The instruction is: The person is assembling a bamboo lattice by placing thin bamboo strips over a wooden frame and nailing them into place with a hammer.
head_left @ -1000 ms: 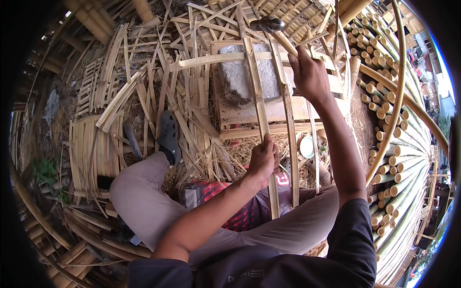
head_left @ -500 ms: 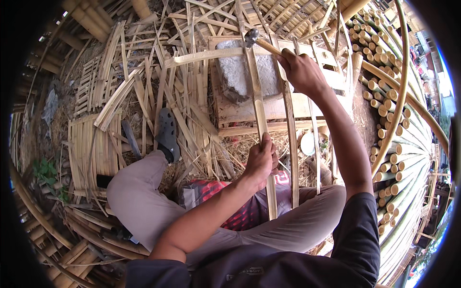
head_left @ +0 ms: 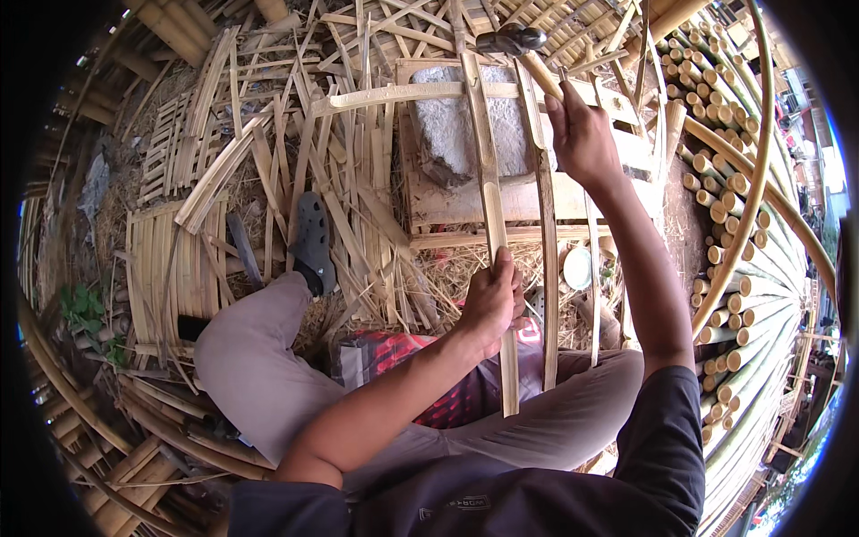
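My left hand is wrapped around a long split bamboo strip, which runs from over my lap away to the far side. In my right hand is a hammer, gripped by its wooden handle, its dark head raised above the far part of the strips. A crosswise bamboo strip meets the lengthwise ones over a grey stone block. The stone rests on a wooden board. Another lengthwise strip lies to the right of the held one.
Loose bamboo slats are strewn left of the board. Bamboo poles are stacked at the right, with a curved pole before them. A slatted bamboo panel lies at the left, near my clog. A white round object sits beyond my lap.
The hammer head has risen and shifted right, away from the strips' crossing, as my right hand moved a little right. My left hand keeps its grip on the bamboo strip.
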The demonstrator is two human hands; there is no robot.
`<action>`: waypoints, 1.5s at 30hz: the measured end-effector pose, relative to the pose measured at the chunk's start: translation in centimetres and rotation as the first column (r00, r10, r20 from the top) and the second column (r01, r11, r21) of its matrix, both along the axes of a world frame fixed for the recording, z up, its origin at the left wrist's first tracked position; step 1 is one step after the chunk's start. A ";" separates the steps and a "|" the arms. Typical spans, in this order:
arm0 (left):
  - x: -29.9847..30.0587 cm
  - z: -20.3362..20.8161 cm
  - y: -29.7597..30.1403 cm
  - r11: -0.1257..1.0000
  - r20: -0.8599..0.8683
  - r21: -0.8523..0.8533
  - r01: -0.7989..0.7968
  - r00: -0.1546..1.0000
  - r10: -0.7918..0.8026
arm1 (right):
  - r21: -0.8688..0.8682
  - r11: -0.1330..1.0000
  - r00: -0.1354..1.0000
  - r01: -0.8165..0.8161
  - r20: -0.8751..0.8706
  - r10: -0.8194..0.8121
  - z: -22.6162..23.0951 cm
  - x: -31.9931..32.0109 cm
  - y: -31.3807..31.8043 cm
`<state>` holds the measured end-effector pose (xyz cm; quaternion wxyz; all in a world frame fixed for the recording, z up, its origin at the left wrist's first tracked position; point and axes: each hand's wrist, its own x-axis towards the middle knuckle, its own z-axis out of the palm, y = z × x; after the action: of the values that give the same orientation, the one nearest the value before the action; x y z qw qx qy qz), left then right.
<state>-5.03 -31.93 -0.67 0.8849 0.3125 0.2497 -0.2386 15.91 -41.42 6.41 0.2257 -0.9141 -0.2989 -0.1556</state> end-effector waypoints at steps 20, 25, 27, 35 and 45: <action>0.1 -0.8 0.2 1.000 0.010 0.008 0.000 1.000 0.000 | 0.167 0.984 0.997 0.060 -0.056 -0.051 1.5 -0.1 1.6; 0.0 -0.4 0.0 1.000 -0.010 -0.010 0.005 1.000 -0.005 | -0.076 0.997 0.975 -0.024 -0.224 0.007 0.0 0.6 1.1; 0.0 -0.5 0.1 1.000 0.003 -0.006 -0.003 1.000 0.003 | 0.045 0.998 0.991 0.049 -0.126 -0.043 0.6 0.1 1.0; 0.2 -0.3 -0.2 0.999 -0.014 0.033 -0.006 1.000 0.007 | -0.139 0.990 0.988 0.011 -0.149 -0.032 0.5 0.9 0.5; 0.3 -0.4 -0.1 0.999 -0.003 0.028 -0.030 1.000 0.030 | -0.079 0.997 0.977 0.017 -0.212 -0.033 1.9 0.6 1.8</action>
<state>-4.73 -32.02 -1.09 0.8836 0.3205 0.2591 -0.2222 16.55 -39.60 8.27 0.2190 -0.9372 -0.2674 -0.0481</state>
